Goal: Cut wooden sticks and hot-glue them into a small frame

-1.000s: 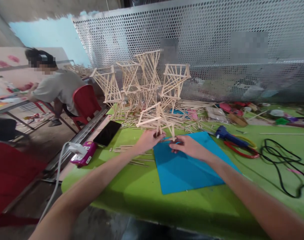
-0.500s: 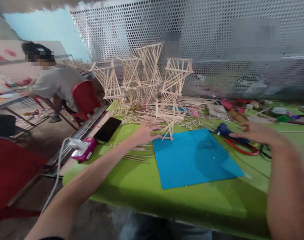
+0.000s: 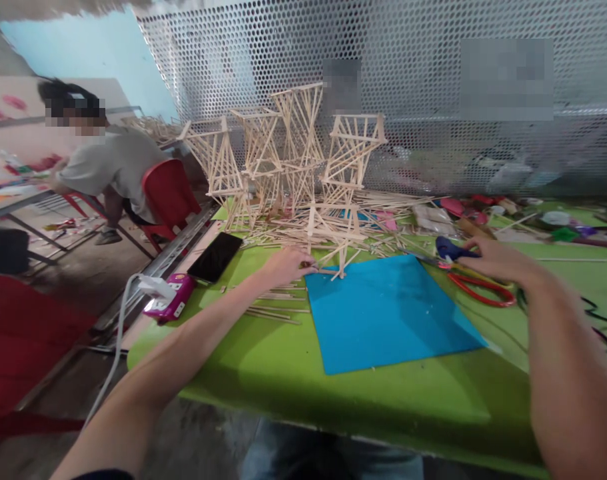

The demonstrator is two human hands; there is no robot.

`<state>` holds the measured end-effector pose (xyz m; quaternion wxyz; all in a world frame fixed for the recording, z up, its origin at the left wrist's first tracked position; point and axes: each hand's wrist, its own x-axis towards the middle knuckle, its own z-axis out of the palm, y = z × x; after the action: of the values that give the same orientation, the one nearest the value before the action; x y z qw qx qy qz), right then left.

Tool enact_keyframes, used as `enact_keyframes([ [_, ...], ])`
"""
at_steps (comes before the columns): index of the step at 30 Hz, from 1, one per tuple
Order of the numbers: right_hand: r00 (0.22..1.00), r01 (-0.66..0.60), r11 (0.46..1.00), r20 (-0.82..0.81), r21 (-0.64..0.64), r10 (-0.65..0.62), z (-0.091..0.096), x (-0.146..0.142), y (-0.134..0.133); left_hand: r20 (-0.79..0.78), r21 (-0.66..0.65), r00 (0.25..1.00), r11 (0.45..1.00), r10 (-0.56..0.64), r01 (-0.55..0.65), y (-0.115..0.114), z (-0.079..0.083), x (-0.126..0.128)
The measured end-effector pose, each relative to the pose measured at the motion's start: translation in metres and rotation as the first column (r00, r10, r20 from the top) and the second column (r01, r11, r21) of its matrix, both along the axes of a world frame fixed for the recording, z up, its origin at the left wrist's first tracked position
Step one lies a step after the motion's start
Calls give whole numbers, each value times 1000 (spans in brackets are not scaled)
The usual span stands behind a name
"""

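Observation:
My left hand (image 3: 284,265) pinches the lower edge of a small wooden stick frame (image 3: 328,237) that stands at the far corner of the blue mat (image 3: 388,313). My right hand (image 3: 496,260) lies over the blue glue gun (image 3: 450,250), fingers curled round its handle, beside red-handled scissors (image 3: 483,290). Behind the frame rise several taller stick towers (image 3: 293,160) on a heap of loose sticks (image 3: 383,213).
The green table (image 3: 263,373) carries a black phone (image 3: 214,257), a pink power strip (image 3: 167,300) with a white cable, and a black cord (image 3: 600,320) at right. A perforated metal screen (image 3: 433,80) backs the table. Another person (image 3: 103,167) sits at left on a red chair (image 3: 168,193).
My right hand left the stick frame, swung right and came down on the glue gun. The left hand stayed on the frame, which now sits lower on the mat's corner.

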<state>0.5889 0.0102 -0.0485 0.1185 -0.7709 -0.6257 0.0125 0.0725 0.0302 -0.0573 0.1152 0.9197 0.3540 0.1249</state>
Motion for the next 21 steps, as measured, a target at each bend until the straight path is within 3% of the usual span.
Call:
enact_keyframes([
  [3, 999, 31, 999, -30, 23, -30, 13, -8, -6, 119, 79, 993, 997, 3, -12, 2, 1, -3],
  [6, 996, 58, 984, -73, 168, -46, 21, -19, -10, 266, 194, 963, 975, 51, -105, 3, 7, -8],
  [10, 999, 26, 935, 22, 355, -36, 24, -30, -11, 337, 294, 933, 928, 125, -230, 1, 20, -14],
  [14, 999, -29, 879, 31, 475, 16, 28, -41, -15, 417, 193, 889, 937, 191, -292, -4, 30, -15],
  [18, 996, 61, 917, -82, 394, -31, 35, -54, -20, 498, 14, 841, 968, 212, -252, -10, 33, -10],
  [21, 984, 19, 938, -175, 345, 44, 37, -65, -22, 464, -4, 876, 989, 131, -145, -17, 29, -3],
])
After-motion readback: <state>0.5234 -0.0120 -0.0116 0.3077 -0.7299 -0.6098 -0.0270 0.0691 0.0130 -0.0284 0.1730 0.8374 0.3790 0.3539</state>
